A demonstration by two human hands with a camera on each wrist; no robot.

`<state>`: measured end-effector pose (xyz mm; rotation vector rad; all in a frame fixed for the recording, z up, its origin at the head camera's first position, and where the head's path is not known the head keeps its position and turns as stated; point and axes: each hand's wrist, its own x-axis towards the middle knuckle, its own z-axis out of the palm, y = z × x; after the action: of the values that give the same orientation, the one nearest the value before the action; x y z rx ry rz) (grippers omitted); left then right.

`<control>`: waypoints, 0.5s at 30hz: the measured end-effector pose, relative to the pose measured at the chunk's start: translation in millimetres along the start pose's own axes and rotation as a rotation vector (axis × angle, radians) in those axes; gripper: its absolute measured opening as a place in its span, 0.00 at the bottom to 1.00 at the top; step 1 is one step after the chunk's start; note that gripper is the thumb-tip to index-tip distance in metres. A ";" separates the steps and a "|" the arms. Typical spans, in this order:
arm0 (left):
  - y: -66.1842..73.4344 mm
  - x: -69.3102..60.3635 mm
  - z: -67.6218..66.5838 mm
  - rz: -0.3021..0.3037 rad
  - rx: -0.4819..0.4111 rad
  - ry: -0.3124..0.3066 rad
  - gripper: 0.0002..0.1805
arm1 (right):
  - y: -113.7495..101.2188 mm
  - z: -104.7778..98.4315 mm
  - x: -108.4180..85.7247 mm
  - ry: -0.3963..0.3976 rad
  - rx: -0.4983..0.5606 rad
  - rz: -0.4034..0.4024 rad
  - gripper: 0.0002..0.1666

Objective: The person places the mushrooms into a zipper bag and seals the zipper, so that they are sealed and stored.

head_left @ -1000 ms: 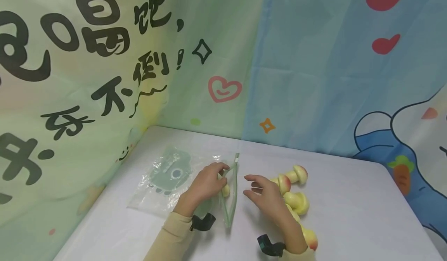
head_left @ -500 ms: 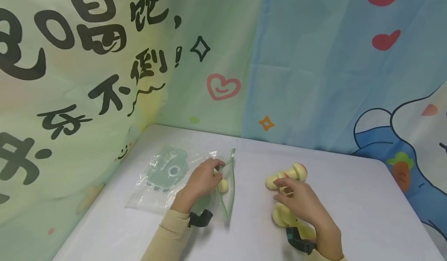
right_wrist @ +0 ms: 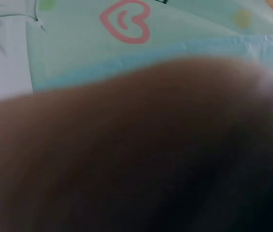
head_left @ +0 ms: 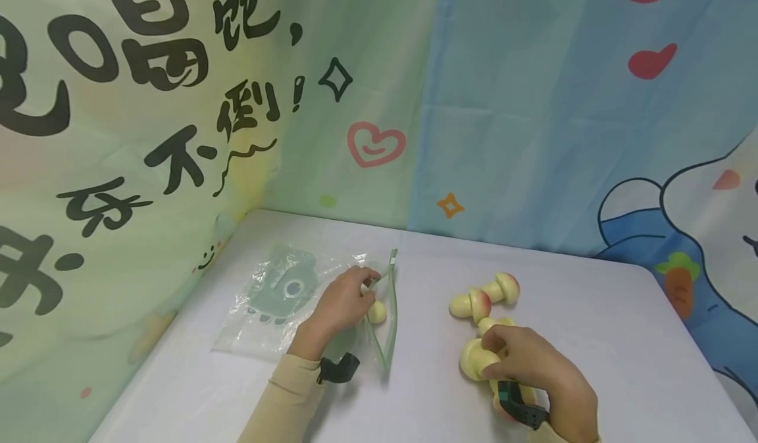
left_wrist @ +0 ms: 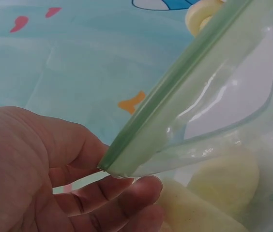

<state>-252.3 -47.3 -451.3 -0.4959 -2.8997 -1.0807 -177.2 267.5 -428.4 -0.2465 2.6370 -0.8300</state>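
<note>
A clear zip bag [head_left: 237,328] with a green print lies on the left of the table, its green-edged mouth [left_wrist: 175,72] spread apart. My left hand [head_left: 345,303] pinches the edge of that mouth between thumb and fingers. Pale yellow mushroom-shaped pieces [left_wrist: 226,181] show inside the bag. On the right, my right hand [head_left: 533,357] has its thumb and fingers around a yellow mushroom piece [head_left: 476,359] in a group of several. In the right wrist view the hand [right_wrist: 127,154] is a dark blur and its fingertips are hidden.
Two more mushroom pieces [head_left: 470,305] [head_left: 503,287] lie behind the right hand on the white table [head_left: 616,338]. A printed cloth backdrop [head_left: 521,120] stands along the table's back and left edges.
My right hand has moved right and toward me, from near the bag's mouth to the mushroom pieces, and its fingers have closed around one. My left hand stays at the bag's edge.
</note>
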 end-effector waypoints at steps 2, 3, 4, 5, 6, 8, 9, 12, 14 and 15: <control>-0.4 -0.1 -0.5 0.000 0.000 0.002 0.17 | -1.2 1.8 1.7 -0.013 0.005 -0.015 0.22; -0.6 -0.1 -0.8 -0.001 0.001 0.002 0.17 | -1.9 2.6 2.5 -0.017 0.008 -0.021 0.22; -0.9 0.0 -0.8 -0.001 0.000 0.002 0.17 | -2.6 3.3 3.2 -0.019 0.011 -0.026 0.22; -1.0 0.1 -0.8 -0.001 0.000 0.002 0.18 | -3.0 4.1 4.1 -0.021 0.015 -0.034 0.22; -1.1 0.2 -0.8 -0.002 0.000 0.002 0.18 | -3.1 4.9 4.9 -0.018 0.015 -0.046 0.22; -1.2 0.4 -0.8 -0.002 -0.001 0.002 0.18 | -3.4 6.0 7.0 -0.005 0.009 -0.083 0.22; -1.2 0.5 -0.8 -0.001 -0.001 0.001 0.18 | -3.4 6.5 8.0 0.004 0.005 -0.100 0.21; -1.5 0.9 -0.4 -0.002 -0.002 0.000 0.18 | -4.3 8.9 11.3 0.041 -0.009 -0.156 0.19; -1.5 1.0 0.0 -0.002 -0.002 -0.003 0.18 | -5.5 10.7 13.1 0.058 -0.007 -0.179 0.18; -1.6 1.0 0.3 -0.002 -0.002 -0.005 0.18 | -6.0 11.5 14.4 0.062 -0.002 -0.183 0.18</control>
<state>-253.7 -48.0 -452.5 -0.4962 -2.9048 -1.0836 -185.6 252.8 -437.9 -0.4759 2.7028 -0.9056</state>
